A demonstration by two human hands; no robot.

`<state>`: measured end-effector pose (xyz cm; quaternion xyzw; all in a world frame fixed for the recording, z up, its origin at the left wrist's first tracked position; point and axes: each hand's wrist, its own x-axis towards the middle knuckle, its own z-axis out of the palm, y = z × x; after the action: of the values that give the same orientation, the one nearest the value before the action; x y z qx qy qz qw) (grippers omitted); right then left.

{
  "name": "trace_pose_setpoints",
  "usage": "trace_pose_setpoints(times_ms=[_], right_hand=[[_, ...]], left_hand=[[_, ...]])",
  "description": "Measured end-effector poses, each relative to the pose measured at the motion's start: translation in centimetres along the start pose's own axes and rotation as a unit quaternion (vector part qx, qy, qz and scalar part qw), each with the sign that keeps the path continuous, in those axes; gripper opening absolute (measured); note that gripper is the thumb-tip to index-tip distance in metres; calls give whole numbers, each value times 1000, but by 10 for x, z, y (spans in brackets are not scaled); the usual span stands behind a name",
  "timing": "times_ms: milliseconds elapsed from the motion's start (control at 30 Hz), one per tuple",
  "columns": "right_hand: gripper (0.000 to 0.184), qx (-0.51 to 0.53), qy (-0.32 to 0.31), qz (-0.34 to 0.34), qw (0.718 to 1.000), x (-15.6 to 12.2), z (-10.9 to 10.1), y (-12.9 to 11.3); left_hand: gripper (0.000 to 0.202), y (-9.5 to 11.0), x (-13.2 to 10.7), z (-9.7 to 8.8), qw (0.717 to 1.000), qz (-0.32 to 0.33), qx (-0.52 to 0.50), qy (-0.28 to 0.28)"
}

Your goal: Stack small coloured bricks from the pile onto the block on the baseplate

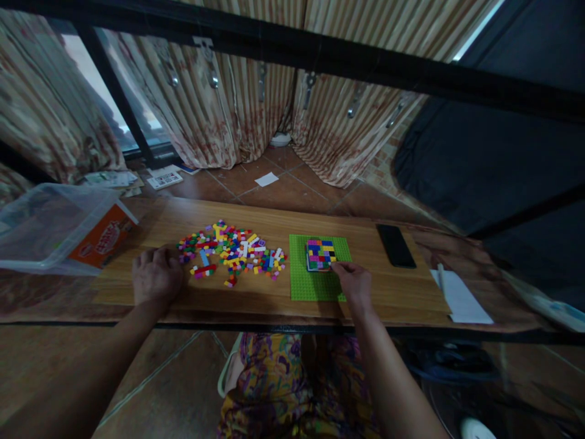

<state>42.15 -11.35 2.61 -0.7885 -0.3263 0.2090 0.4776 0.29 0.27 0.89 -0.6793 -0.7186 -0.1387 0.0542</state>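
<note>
The person's right hand (354,281) reaches in over a square, bright green studded plastic baseplate (302,288), its thumb and forefinger drawn close together at the lower right corner of a flat, multicoloured block of small plastic bricks (321,251). The fingertips seem to touch that corner; whether they grip it, or pinch a loose brick there, cannot be told. The block sits on the baseplate, nearer its far edge than its near one. The left hand (158,274) rests palm down with its fingers bent, just beside a loose, spread-out pile of mixed-colour plastic bricks (247,249); what may lie beneath its palm is hidden. Pile and baseplate share a long, light-brown wooden board (375,299).

Past the left hand, a clear plastic box (41,241) with an orange label (105,235) stands at the board's left end, its contents unclear through the cloudy wall. Right of the baseplate lie a black, rectangular phone (395,246) and white paper (464,299).
</note>
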Motion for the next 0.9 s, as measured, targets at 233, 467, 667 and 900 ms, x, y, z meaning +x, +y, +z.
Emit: trace_pose_setpoints(times_ms=[233, 467, 667, 900], right_hand=[[33, -3, 0, 13, 1000, 10, 4, 2], [38, 70, 47, -8, 996, -5, 4, 1], [38, 79, 73, -66, 992, -32, 7, -5], [24, -20, -82, -223, 971, -63, 39, -35]], left_hand=[[46, -4, 1, 3, 1000, 4, -15, 2], [46, -4, 1, 4, 1000, 11, -8, 6], [45, -3, -1, 5, 1000, 10, -12, 12], [42, -3, -3, 5, 998, 2, -56, 29]])
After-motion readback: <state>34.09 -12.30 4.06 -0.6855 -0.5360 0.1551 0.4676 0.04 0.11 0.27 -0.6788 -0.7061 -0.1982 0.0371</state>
